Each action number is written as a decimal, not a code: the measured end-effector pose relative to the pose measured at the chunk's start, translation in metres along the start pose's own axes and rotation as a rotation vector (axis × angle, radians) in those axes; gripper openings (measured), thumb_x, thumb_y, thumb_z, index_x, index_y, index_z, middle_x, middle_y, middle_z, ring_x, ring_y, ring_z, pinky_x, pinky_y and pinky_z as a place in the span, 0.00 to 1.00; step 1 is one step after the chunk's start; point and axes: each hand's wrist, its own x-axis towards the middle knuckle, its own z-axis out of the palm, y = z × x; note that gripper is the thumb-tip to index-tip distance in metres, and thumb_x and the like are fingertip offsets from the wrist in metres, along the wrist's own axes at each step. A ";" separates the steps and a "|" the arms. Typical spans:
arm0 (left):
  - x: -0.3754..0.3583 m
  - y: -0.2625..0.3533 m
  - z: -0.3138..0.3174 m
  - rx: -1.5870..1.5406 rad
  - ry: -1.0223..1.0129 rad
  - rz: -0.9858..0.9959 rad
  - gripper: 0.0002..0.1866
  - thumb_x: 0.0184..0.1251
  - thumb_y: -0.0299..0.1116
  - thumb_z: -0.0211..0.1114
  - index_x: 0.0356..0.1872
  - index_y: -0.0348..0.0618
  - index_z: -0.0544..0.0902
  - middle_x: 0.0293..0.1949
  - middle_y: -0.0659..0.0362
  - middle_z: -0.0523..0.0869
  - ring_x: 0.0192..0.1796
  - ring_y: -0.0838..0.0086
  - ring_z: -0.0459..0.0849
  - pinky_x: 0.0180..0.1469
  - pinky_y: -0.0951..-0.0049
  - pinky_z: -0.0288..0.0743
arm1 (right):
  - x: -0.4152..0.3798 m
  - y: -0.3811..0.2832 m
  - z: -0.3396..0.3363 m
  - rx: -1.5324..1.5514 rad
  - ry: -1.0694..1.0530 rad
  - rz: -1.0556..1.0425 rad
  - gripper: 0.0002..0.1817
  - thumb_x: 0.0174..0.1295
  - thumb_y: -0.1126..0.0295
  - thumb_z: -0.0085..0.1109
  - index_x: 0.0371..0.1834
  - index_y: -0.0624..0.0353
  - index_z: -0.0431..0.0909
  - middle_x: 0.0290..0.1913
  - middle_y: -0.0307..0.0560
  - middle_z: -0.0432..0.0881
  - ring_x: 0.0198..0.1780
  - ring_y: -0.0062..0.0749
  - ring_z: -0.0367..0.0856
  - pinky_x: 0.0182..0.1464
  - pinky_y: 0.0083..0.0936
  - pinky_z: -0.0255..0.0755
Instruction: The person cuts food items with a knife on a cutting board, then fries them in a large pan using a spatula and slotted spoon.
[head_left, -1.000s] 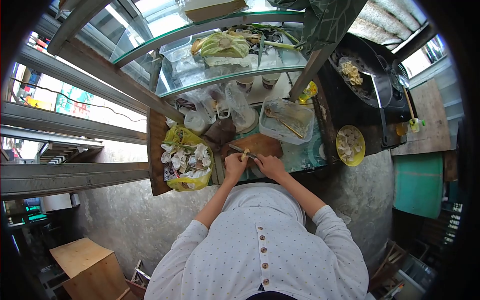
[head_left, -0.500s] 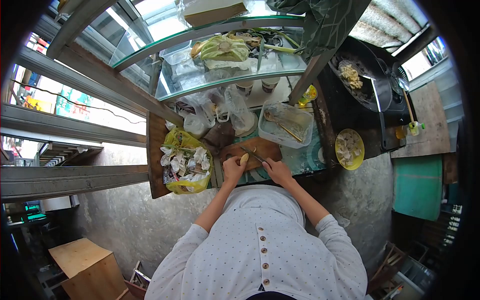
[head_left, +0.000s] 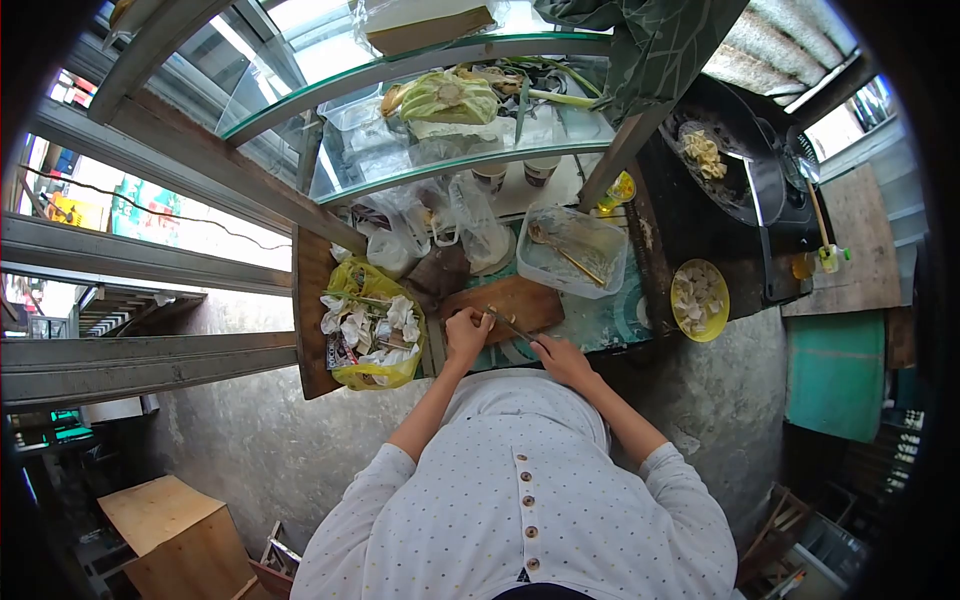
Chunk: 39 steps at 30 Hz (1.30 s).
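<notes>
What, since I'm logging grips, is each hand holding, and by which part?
The right hand holds a knife by its handle. The left hand is curled in; whether it grips anything cannot be told.

Passage rightward from the right hand [head_left: 563, 358]: over the green tabletop [head_left: 620, 318], low, as far as the yellow bowl [head_left: 720, 318]. Forward of the cutting board [head_left: 530, 300]: plastic tub [head_left: 608, 284] to the right, brown bag [head_left: 438, 272] to the left, narrow gap between. Leftward of the left hand [head_left: 467, 333]: stuffed yellow bag [head_left: 408, 368] blocks a low path. Higher reach forward meets the glass shelf [head_left: 450, 172] (upright post [head_left: 622, 158] at its right end). Knife [head_left: 512, 325] lies across the space between both hands.
</notes>
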 end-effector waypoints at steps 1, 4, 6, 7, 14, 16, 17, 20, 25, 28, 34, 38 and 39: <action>0.003 -0.005 0.003 -0.036 -0.011 -0.025 0.12 0.52 0.36 0.66 0.27 0.34 0.83 0.21 0.50 0.82 0.24 0.62 0.82 0.30 0.67 0.75 | 0.000 -0.001 0.000 0.000 -0.009 0.004 0.18 0.65 0.54 0.39 0.38 0.56 0.71 0.29 0.63 0.77 0.35 0.61 0.76 0.37 0.51 0.68; 0.009 -0.008 0.001 -0.115 -0.067 -0.106 0.13 0.52 0.35 0.67 0.26 0.32 0.83 0.21 0.52 0.83 0.20 0.70 0.83 0.26 0.73 0.76 | -0.003 -0.007 -0.007 -0.043 -0.023 0.032 0.18 0.65 0.54 0.39 0.39 0.56 0.72 0.30 0.63 0.78 0.36 0.61 0.76 0.38 0.51 0.68; 0.009 -0.005 -0.002 -0.157 -0.112 -0.163 0.13 0.52 0.35 0.67 0.27 0.32 0.83 0.22 0.54 0.84 0.19 0.75 0.83 0.23 0.77 0.77 | -0.001 -0.007 -0.007 -0.047 -0.036 0.039 0.18 0.65 0.54 0.39 0.39 0.56 0.72 0.30 0.63 0.78 0.36 0.61 0.76 0.38 0.51 0.68; 0.009 -0.003 -0.003 -0.191 -0.125 -0.188 0.13 0.52 0.35 0.68 0.27 0.31 0.84 0.22 0.54 0.84 0.20 0.75 0.83 0.23 0.77 0.77 | 0.002 -0.007 -0.006 -0.050 -0.046 0.043 0.18 0.65 0.54 0.38 0.39 0.56 0.72 0.30 0.63 0.78 0.36 0.61 0.76 0.38 0.51 0.68; 0.010 0.000 -0.005 -0.230 -0.139 -0.229 0.14 0.52 0.36 0.69 0.28 0.30 0.83 0.23 0.53 0.84 0.21 0.75 0.83 0.22 0.78 0.77 | 0.023 0.002 0.009 0.003 -0.017 0.001 0.18 0.65 0.54 0.39 0.37 0.55 0.72 0.30 0.61 0.78 0.36 0.61 0.76 0.37 0.51 0.68; 0.008 0.001 -0.006 -0.205 -0.124 -0.206 0.14 0.52 0.36 0.68 0.28 0.31 0.83 0.21 0.53 0.84 0.21 0.73 0.83 0.24 0.76 0.77 | 0.022 0.000 0.004 -0.057 0.001 0.010 0.18 0.65 0.53 0.39 0.36 0.55 0.73 0.29 0.60 0.78 0.35 0.60 0.76 0.36 0.50 0.69; 0.007 0.002 -0.007 -0.183 -0.110 -0.186 0.14 0.52 0.37 0.68 0.27 0.32 0.84 0.20 0.53 0.83 0.21 0.71 0.83 0.25 0.74 0.77 | 0.020 0.001 0.000 -0.057 0.003 0.008 0.18 0.65 0.53 0.39 0.36 0.55 0.73 0.29 0.60 0.78 0.35 0.60 0.76 0.36 0.50 0.69; 0.003 -0.007 -0.002 0.048 -0.020 0.033 0.13 0.51 0.37 0.67 0.30 0.36 0.83 0.21 0.55 0.81 0.24 0.66 0.83 0.31 0.69 0.76 | 0.009 0.002 -0.010 -0.043 0.037 0.012 0.17 0.65 0.54 0.41 0.36 0.56 0.72 0.28 0.59 0.78 0.35 0.60 0.76 0.35 0.49 0.68; -0.005 -0.003 -0.002 0.246 0.109 0.182 0.15 0.47 0.38 0.66 0.37 0.43 0.81 0.32 0.57 0.78 0.40 0.61 0.77 0.40 0.65 0.71 | 0.001 0.006 -0.017 0.179 0.083 -0.007 0.15 0.65 0.57 0.44 0.36 0.57 0.72 0.28 0.60 0.77 0.35 0.60 0.74 0.35 0.45 0.65; -0.002 0.006 -0.002 0.364 0.120 0.336 0.18 0.46 0.39 0.68 0.39 0.45 0.80 0.38 0.58 0.76 0.46 0.63 0.72 0.44 0.62 0.66 | -0.003 0.006 -0.019 0.196 0.088 0.003 0.16 0.65 0.57 0.44 0.36 0.60 0.73 0.29 0.61 0.77 0.36 0.60 0.74 0.35 0.45 0.65; 0.013 0.008 0.020 0.439 -0.017 0.521 0.16 0.47 0.38 0.68 0.37 0.43 0.80 0.37 0.57 0.77 0.45 0.64 0.73 0.47 0.59 0.60 | -0.013 0.020 -0.013 0.167 0.140 0.047 0.19 0.64 0.56 0.44 0.38 0.63 0.74 0.31 0.63 0.77 0.37 0.60 0.74 0.37 0.44 0.66; 0.021 -0.008 0.035 0.371 0.018 0.615 0.09 0.48 0.36 0.65 0.29 0.43 0.81 0.30 0.56 0.79 0.43 0.63 0.75 0.47 0.61 0.62 | -0.021 0.024 -0.012 0.206 0.187 0.068 0.20 0.64 0.54 0.44 0.39 0.63 0.74 0.32 0.63 0.78 0.38 0.59 0.75 0.38 0.43 0.67; 0.024 -0.009 0.036 0.370 0.018 0.617 0.09 0.48 0.36 0.65 0.29 0.43 0.81 0.30 0.56 0.79 0.43 0.63 0.75 0.47 0.61 0.62 | -0.021 0.026 -0.011 0.204 0.193 0.080 0.20 0.64 0.54 0.44 0.39 0.62 0.74 0.33 0.63 0.78 0.38 0.59 0.76 0.38 0.44 0.67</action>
